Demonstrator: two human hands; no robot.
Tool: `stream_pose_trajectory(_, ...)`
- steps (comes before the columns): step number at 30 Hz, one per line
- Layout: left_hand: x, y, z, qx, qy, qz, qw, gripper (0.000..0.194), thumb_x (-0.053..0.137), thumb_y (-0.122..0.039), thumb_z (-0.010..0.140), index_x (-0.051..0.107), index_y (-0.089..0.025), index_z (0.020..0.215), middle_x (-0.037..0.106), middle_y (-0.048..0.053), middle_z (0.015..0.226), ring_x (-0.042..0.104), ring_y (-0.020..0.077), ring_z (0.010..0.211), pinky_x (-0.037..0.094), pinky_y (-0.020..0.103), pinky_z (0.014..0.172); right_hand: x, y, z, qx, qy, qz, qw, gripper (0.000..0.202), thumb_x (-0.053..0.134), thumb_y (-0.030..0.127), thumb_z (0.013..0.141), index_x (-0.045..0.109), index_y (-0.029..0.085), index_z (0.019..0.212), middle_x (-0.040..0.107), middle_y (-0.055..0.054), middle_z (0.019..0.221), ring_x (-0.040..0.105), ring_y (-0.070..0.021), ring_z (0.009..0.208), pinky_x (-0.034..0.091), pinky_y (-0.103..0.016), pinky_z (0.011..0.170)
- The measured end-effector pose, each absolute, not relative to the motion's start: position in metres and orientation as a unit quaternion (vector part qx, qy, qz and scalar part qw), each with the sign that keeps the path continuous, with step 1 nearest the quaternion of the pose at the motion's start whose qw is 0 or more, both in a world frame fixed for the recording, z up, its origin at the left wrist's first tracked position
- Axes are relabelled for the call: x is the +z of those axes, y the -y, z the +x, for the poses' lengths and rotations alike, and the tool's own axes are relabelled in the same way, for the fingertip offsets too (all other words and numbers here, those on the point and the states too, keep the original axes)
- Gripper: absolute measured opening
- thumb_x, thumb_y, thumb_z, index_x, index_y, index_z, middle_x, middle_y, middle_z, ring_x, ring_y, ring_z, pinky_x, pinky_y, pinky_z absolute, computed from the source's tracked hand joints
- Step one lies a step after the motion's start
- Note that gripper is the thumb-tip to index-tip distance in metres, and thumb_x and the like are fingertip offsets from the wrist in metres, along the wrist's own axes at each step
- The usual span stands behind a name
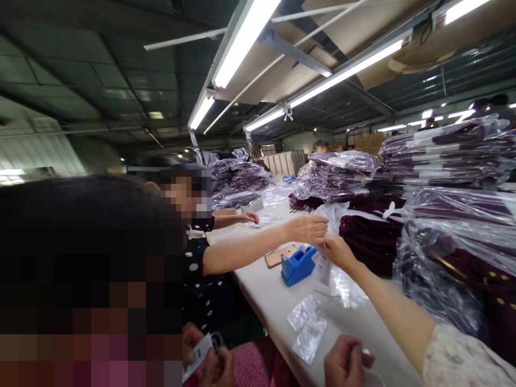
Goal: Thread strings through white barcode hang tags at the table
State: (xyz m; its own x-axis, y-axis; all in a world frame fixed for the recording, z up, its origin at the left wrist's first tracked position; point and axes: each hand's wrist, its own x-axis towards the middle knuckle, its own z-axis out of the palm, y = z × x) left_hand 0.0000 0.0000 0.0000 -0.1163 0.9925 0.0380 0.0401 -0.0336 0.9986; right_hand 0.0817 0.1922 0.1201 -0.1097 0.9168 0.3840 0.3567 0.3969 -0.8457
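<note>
My right hand [337, 251] reaches out over the white table [274, 301], pinched on a small clear bag with a white tag [323, 267]. A co-worker's hand [307, 228] meets it from the left and touches the same piece. My left hand [347, 363] rests curled on the table's near edge, and I see nothing clearly held in it. Small clear bags [308, 327] lie on the table just ahead of it. A blue tape dispenser [298, 264] stands under the two meeting hands, next to a tan phone [279, 255].
Stacks of bagged maroon garments [451, 156] fill the right side, with more stacks at the far end [237, 180]. A co-worker in a dotted top [197, 269] sits at left. Another person's hands [209, 359] hold a tag at the bottom. A dark head blocks the left.
</note>
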Motion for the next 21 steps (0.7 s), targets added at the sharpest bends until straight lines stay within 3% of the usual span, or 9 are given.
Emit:
stream_pose_trajectory(1,-0.003,0.000,-0.001,0.529,-0.528,0.491,0.448,0.027,0.059,-0.049,0.075,0.066,-0.023,0.072,0.071,0.005,0.061,0.068,0.0235,0.064,0.053,0.032,0.065,0.118,-0.192,0.084,0.299,0.688,-0.463,0.472,0.009,0.060,0.025,0.077,0.066,0.019,0.082,0.069,-0.006,0.085,0.059,-0.0266,0.096,0.044,-0.030,0.078)
stream_pose_trajectory(5,-0.004,0.003,0.001,0.540,-0.507,0.496,0.453,0.027,0.057,-0.046,0.080,0.065,-0.020,0.079,0.072,0.005,0.065,0.067,0.0211,0.067,0.049,0.028,0.064,0.118,-0.182,0.106,0.347,0.704,-0.459,0.415,0.009,0.061,0.021,0.074,0.063,0.018,0.066,0.063,-0.001,0.059,0.058,-0.0182,0.062,0.042,-0.024,0.054)
stream_pose_trajectory(8,0.003,0.004,0.001,0.552,-0.486,0.485,0.473,0.024,0.060,-0.042,0.080,0.066,-0.019,0.082,0.073,0.004,0.067,0.067,0.0198,0.067,0.047,0.027,0.063,0.123,-0.165,0.137,0.408,0.717,-0.450,0.342,0.007,0.066,0.021,0.068,0.065,0.015,0.064,0.058,0.003,0.048,0.051,-0.0124,0.045,0.038,-0.021,0.043)
stream_pose_trajectory(15,0.018,-0.006,-0.003,0.650,-0.445,0.332,0.519,0.023,0.072,-0.034,0.068,0.066,-0.016,0.080,0.072,0.002,0.060,0.064,0.0150,0.057,0.046,0.023,0.058,0.118,-0.110,0.192,0.485,0.705,-0.471,0.213,0.013,0.068,0.020,0.064,0.069,0.014,0.075,0.065,0.003,0.058,0.056,-0.0115,0.049,0.043,-0.018,0.045)
stream_pose_trajectory(21,0.026,-0.010,-0.002,0.639,-0.446,0.248,0.576,0.027,0.073,-0.033,0.068,0.065,-0.017,0.088,0.074,0.008,0.095,0.069,0.0164,0.076,0.049,0.022,0.061,0.080,-0.073,0.194,0.517,0.671,-0.524,0.090,0.022,0.071,0.017,0.057,0.066,0.016,0.078,0.067,0.001,0.062,0.062,-0.0147,0.049,0.048,-0.021,0.044)
